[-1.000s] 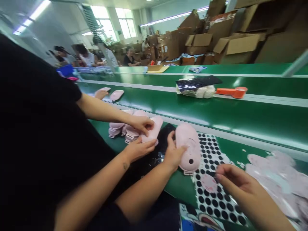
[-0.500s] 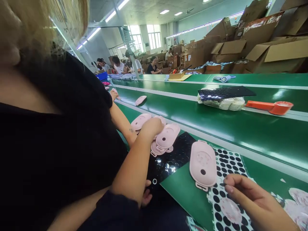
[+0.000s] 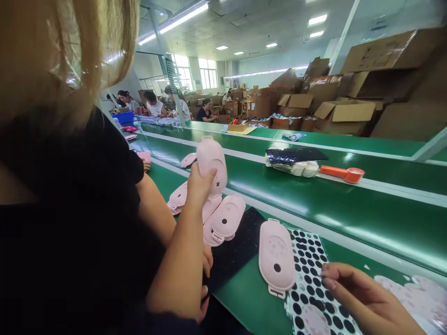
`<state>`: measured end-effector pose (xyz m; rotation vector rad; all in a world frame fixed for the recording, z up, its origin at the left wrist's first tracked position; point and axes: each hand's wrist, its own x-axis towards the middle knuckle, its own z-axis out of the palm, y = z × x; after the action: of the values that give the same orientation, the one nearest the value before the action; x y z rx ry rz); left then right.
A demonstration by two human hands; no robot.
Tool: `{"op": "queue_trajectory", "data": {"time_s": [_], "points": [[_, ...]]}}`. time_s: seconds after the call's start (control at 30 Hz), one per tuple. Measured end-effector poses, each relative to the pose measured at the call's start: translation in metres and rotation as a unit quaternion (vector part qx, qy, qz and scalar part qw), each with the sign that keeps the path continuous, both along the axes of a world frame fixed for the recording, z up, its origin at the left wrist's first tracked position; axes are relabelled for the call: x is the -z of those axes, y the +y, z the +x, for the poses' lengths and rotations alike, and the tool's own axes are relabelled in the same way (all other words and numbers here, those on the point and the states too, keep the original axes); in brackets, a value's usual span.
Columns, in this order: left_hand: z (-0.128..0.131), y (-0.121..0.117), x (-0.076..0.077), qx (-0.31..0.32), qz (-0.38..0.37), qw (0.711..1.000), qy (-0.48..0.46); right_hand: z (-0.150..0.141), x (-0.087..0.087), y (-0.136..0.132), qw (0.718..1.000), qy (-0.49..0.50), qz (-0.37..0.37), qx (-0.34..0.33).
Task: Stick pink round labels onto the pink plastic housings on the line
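My left hand (image 3: 200, 184), at the end of a dark sleeve, grips a pink plastic cover (image 3: 213, 163) and holds it up, tilted, above the bench. Below it lie several more pink covers; the top one (image 3: 228, 216) has a black dot. Another pink cover (image 3: 277, 256), with a round printed patch and a black dot, lies flat on the green bench. Above a white sheet of black round stickers (image 3: 307, 270), my right hand (image 3: 363, 293) pinches thumb and forefinger together. Whatever is between those fingertips is too small to make out. A round printed piece (image 3: 316, 320) rests on the sheet.
A co-worker in black (image 3: 80, 223) sits close on my left, a hand (image 3: 206, 265) near my forearm. Beyond are a black sheet (image 3: 237, 246), an orange tape dispenser (image 3: 344, 173) and a wrapped bundle (image 3: 293, 163). Printed pieces (image 3: 412, 295) lie at right. Cardboard boxes (image 3: 349, 111) stand behind.
My left hand has lifted a pink cover up from the pile. My right hand keeps its pinch over the sticker sheet. The view has tilted up and shifted right.
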<state>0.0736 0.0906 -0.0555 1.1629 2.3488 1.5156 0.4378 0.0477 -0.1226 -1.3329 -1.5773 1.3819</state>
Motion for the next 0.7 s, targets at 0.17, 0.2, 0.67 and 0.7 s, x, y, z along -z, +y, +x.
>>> {"op": "queue_trajectory", "data": {"time_s": [0.17,0.2,0.67,0.7], "points": [[0.073,-0.001,-0.034,0.187,0.357,0.847,-0.346,-0.038,-0.088,0.013,0.984,0.029,0.172,0.027],[0.086,-0.001,-0.039,0.209,0.376,0.821,-0.376,-0.049,-0.106,0.016,0.978,0.034,0.203,0.024],[0.123,0.006,-0.045,0.266,0.385,0.776,-0.423,-0.108,-0.164,0.023,0.961,-0.064,0.27,0.009],[0.123,0.006,-0.044,0.266,0.382,0.777,-0.425,-0.109,-0.164,0.023,0.959,-0.071,0.275,0.012]]}}
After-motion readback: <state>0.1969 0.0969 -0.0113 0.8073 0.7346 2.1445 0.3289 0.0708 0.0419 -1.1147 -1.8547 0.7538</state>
